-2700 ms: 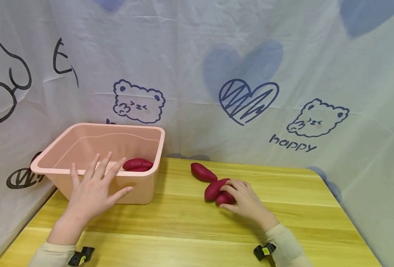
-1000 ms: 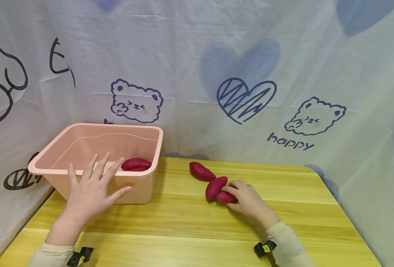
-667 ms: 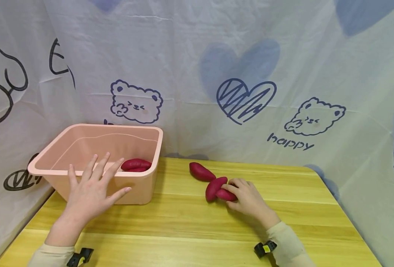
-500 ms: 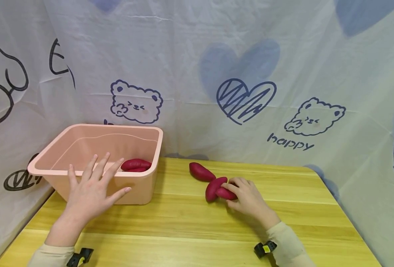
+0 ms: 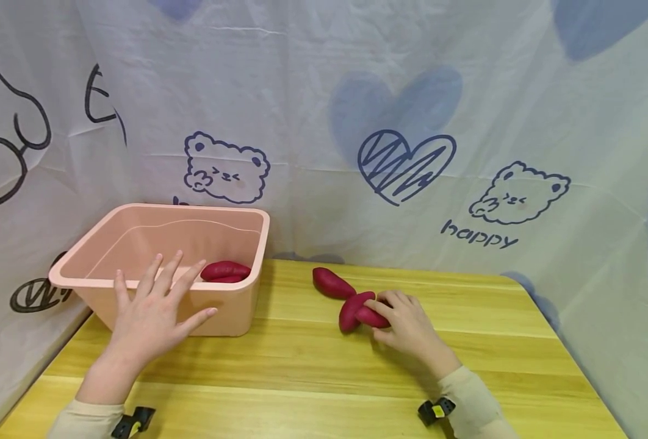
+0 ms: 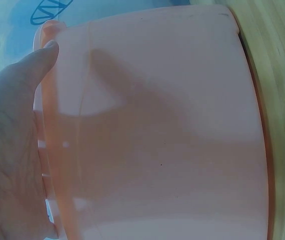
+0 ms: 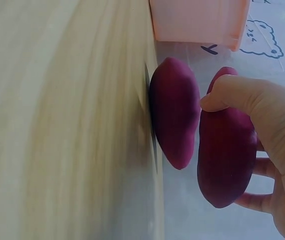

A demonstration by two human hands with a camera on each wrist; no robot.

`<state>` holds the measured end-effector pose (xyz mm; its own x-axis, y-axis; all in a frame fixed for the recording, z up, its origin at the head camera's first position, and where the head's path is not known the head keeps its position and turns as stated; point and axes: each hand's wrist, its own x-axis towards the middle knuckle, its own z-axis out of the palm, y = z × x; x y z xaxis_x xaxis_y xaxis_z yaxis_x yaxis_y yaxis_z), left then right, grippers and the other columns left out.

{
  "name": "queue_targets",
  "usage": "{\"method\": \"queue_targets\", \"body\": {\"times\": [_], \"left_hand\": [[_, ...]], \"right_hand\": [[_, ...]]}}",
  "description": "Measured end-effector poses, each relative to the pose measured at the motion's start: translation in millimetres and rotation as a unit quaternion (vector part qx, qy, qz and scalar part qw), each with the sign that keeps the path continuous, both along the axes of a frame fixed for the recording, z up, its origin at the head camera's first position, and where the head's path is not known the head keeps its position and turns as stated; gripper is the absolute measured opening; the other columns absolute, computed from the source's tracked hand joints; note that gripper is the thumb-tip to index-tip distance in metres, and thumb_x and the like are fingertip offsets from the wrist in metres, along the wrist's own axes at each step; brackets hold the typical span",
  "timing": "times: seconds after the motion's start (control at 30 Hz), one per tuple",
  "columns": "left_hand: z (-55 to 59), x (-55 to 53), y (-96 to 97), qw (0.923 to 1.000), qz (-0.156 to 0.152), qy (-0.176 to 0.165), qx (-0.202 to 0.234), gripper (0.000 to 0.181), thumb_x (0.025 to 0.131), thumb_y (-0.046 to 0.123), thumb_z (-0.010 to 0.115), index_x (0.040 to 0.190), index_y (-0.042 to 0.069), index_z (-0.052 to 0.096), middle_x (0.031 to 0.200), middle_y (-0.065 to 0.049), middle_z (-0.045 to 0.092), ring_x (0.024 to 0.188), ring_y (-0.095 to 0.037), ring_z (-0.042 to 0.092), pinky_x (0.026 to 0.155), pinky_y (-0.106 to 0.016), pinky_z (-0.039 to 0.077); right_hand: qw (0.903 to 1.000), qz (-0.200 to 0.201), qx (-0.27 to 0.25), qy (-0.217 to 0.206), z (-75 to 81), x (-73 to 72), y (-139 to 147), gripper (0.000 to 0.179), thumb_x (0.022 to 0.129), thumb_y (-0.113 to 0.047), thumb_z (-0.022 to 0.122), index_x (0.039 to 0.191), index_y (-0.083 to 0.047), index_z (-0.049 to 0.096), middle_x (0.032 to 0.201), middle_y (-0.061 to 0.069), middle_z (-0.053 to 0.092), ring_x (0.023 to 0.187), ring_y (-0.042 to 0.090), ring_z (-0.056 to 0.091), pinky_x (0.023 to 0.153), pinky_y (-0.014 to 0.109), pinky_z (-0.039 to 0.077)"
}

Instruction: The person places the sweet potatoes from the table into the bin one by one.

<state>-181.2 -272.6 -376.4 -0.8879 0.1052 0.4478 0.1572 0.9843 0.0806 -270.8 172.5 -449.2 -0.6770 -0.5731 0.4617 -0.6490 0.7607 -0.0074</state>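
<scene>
In the head view my right hand [image 5: 409,323] grips a purple-red sweet potato [image 5: 372,317] between thumb and fingers. The right wrist view has this sweet potato [image 7: 226,155] just off the table, beside another sweet potato [image 7: 176,112] that lies on the wood. That second sweet potato [image 5: 351,314] is partly covered by the held one in the head view. A third sweet potato [image 5: 332,283] lies behind them. My left hand [image 5: 148,317], fingers spread, rests at the near rim of a pink plastic basin [image 5: 236,311]. Its thumb [image 6: 47,55] lies by the rim in the left wrist view.
Inside the basin, at its right end, are sweet potatoes [image 5: 226,270], partly hidden by the near wall. A white cloth [image 5: 302,122] with blue drawings hangs behind and at both sides of the wooden table [image 5: 302,378].
My right hand has shifted slightly right and raised its sweet potato a little. The sweet potato beside it has turned slightly. My left hand and the basin stay in place.
</scene>
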Motion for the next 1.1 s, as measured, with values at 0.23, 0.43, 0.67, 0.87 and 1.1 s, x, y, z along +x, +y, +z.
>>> {"method": "queue_targets", "body": {"times": [0.23,0.43,0.67,0.87,1.1], "left_hand": [[-0.2,0.5,-0.1,1.0,0.001,-0.002,0.002,0.083,0.082,0.069,0.06,0.152,0.039,0.027,0.16,-0.013,0.027,0.149,-0.038,0.015,0.11,-0.072,-0.016],[-0.4,1.2,0.6,1.0,0.001,-0.002,0.004,0.083,0.081,0.069,0.06,0.152,0.038,0.029,0.16,-0.013,0.028,0.149,-0.038,0.017,0.11,-0.072,-0.015],[-0.7,0.2,0.3,1.0,0.0,-0.003,0.005,0.083,0.082,0.069,0.059,0.152,0.039,0.027,0.161,-0.012,0.026,0.149,-0.038,0.015,0.11,-0.072,-0.016],[-0.6,0.0,0.3,1.0,0.002,-0.002,0.003,0.083,0.082,0.069,0.059,0.152,0.04,0.027,0.16,-0.013,0.027,0.149,-0.038,0.016,0.11,-0.072,-0.015],[-0.4,-0.1,0.7,1.0,0.0,0.002,0.002,0.083,0.081,0.069,0.06,0.152,0.04,0.027,0.159,-0.013,0.03,0.148,-0.039,0.018,0.11,-0.074,-0.013]], "right_hand": [[0.9999,0.007,-0.006,0.008,3.2,0.8,-7,0.045,0.074,-0.03,0.079,0.118,-0.024,0.069,0.111,0.003,0.063,0.105,0.025,0.058,0.085,0.046,0.048],[0.9997,0.013,-0.015,0.013,8.5,-0.3,-14,0.046,0.074,-0.028,0.078,0.119,-0.023,0.069,0.112,0.004,0.063,0.107,0.026,0.059,0.084,0.046,0.048],[0.9996,0.011,-0.011,0.022,16.3,-4.7,-24,0.042,0.077,-0.031,0.078,0.117,-0.025,0.068,0.109,0.003,0.062,0.104,0.025,0.058,0.084,0.046,0.048],[0.9983,0.023,-0.021,0.05,25.3,-7.1,-36,0.042,0.076,-0.032,0.079,0.116,-0.024,0.069,0.108,0.005,0.063,0.101,0.026,0.059,0.08,0.044,0.048],[0.9969,0.028,-0.019,0.071,37.2,-8.0,-52,0.044,0.075,-0.034,0.079,0.117,-0.022,0.069,0.11,0.007,0.064,0.102,0.028,0.059,0.08,0.046,0.049]]}}
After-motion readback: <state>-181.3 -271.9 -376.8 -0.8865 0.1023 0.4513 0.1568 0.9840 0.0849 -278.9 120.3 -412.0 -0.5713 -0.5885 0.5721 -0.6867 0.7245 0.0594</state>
